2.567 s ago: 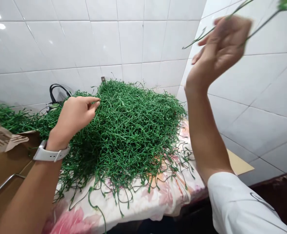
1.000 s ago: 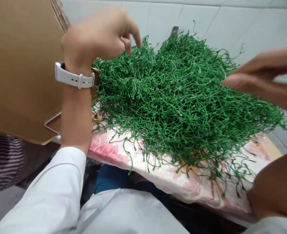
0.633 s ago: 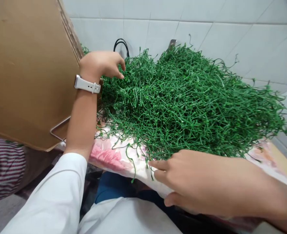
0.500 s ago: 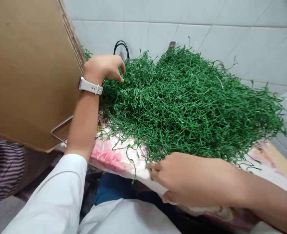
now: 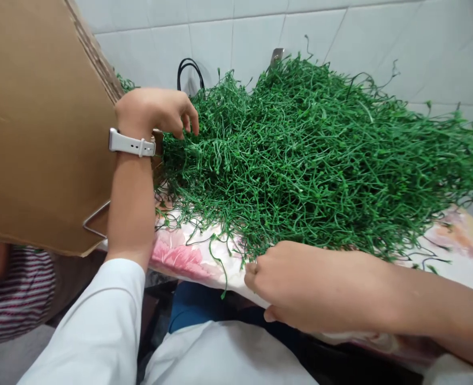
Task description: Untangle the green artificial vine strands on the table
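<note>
A large tangled heap of thin green artificial plant stems (image 5: 300,160) lies on a table with a pink-and-white floral cover (image 5: 180,256). My left hand (image 5: 158,112), wearing a white watch band (image 5: 134,143) at the wrist, hovers by the heap's left end. Its fingers hang bent and slightly apart, with nothing visible in them. My right hand (image 5: 300,286) rests at the heap's front edge, above the table's near side. Its fingers are curled closed, and whatever they hold is hidden under the hand.
A big cardboard sheet (image 5: 44,133) stands at the left, with a bent metal wire (image 5: 96,219) by its lower corner. Behind the heap, a black cable loop (image 5: 190,72) hangs against the white tiled wall (image 5: 256,40). Another person's striped clothing (image 5: 23,294) shows at lower left.
The view has shifted slightly. My left hand's fingers have drooped from a spread pose to a more bent one. My right hand stays near the heap's front, its fingers curled in more.
</note>
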